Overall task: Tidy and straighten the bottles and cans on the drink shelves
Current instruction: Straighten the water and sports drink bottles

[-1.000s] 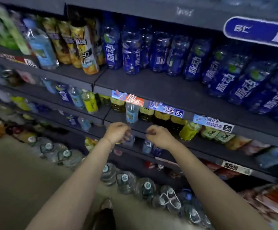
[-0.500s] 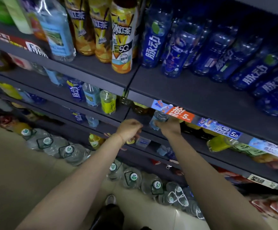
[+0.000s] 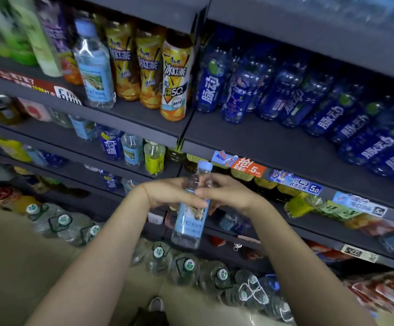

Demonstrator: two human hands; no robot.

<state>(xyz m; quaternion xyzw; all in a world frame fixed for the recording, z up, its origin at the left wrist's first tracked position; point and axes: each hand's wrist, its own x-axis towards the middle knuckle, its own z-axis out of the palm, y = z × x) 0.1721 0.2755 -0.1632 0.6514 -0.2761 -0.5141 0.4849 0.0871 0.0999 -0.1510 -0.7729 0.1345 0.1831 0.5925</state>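
A clear water bottle (image 3: 190,222) with a pale blue cap and label hangs upright in front of the shelves, off the shelf board. My left hand (image 3: 167,192) wraps round its upper body from the left, and my right hand (image 3: 229,191) grips it from the right at the same height. A matching water bottle (image 3: 93,67) stands on the upper shelf beside yellow iced tea bottles (image 3: 175,78). Dark blue drink bottles (image 3: 210,78) fill the upper shelf on the right, several of them leaning.
The grey shelf edge (image 3: 285,158) carries price tags (image 3: 294,182). On the middle shelf stand a blue bottle (image 3: 112,147), a small water bottle (image 3: 132,149) and a yellow-green bottle (image 3: 154,157). Large water jugs (image 3: 184,267) line the floor below.
Both hands have drawn back from the lower shelf toward me, bringing the water bottle out into the open. The view has tilted up and closer to the shelves.
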